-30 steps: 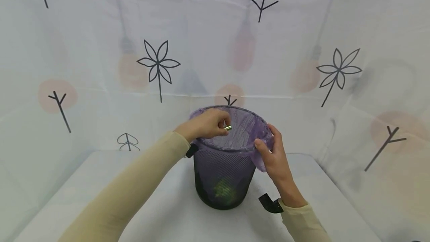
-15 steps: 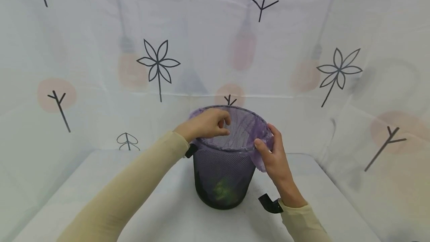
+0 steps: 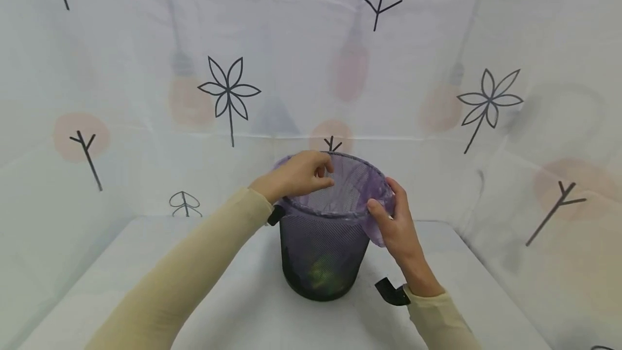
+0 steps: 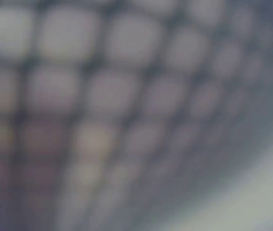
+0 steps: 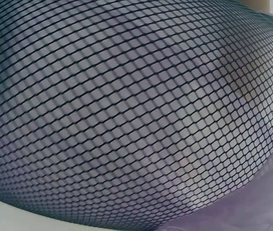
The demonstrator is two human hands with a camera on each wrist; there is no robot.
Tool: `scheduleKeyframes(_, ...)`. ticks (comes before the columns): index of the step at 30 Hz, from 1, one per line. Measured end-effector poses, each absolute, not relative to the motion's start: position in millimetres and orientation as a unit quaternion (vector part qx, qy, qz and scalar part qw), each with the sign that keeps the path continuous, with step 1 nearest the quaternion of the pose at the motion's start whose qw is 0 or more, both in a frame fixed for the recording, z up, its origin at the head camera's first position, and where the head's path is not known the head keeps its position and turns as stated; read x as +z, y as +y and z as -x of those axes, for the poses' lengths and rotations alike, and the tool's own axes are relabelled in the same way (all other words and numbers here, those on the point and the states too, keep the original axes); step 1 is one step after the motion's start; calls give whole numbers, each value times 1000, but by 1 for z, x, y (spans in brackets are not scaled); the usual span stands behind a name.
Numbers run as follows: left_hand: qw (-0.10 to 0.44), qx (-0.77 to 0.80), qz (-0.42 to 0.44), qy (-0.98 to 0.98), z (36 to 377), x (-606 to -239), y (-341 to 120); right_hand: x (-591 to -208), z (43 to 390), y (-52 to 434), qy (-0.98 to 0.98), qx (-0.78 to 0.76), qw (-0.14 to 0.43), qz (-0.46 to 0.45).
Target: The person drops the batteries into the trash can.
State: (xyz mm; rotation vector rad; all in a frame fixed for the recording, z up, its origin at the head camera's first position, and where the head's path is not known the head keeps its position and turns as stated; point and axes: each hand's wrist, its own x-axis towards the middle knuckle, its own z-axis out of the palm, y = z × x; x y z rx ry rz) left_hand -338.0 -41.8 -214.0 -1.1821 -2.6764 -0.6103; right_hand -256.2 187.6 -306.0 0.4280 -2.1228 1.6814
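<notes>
A black mesh wastebasket [image 3: 324,244] stands upright on the table, lined with a thin purple plastic bag [image 3: 374,230] folded over its rim. Over the opening is my left hand [image 3: 302,173], thumb and fingers apart and loosely bent, with nothing visible between them. My right hand [image 3: 399,228] grips the rim and bag on the right, thumb outside toward me. Through the mesh, a blurred yellow-green thing [image 3: 324,274] shows near the bottom; its kind is unclear. Close-up mesh wall [image 5: 127,96] fills the right wrist view; in the left wrist view the mesh [image 4: 103,86] is badly blurred.
The wastebasket stands on a white table [image 3: 233,296]. Behind and beside it hangs a pale cloth [image 3: 301,42] printed with plants and lamps. A black strap piece [image 3: 391,291] sits at the right wrist, another [image 3: 276,216] at the left.
A small shiny gold-green cylinder, pinched by my left fingers a second ago, was let go and is out of sight. My left hand has risen slightly; the right keeps its hold.
</notes>
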Motion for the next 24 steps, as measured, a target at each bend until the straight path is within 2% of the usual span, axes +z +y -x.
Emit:
scheduleKeyframes(11, 221, -277, 421, -835, 314, -219, -81, -313, 254, 212, -803, 534, 227, -137)
scheduleKeyframes(21, 293, -274, 365, -840, 286, -254, -154, -319, 254, 235, -835, 472, 249, -138)
scheduleKeyframes(24, 294, -265, 344, -852, 279, -264, -172, -322, 255, 239, -839, 457, 254, -150)
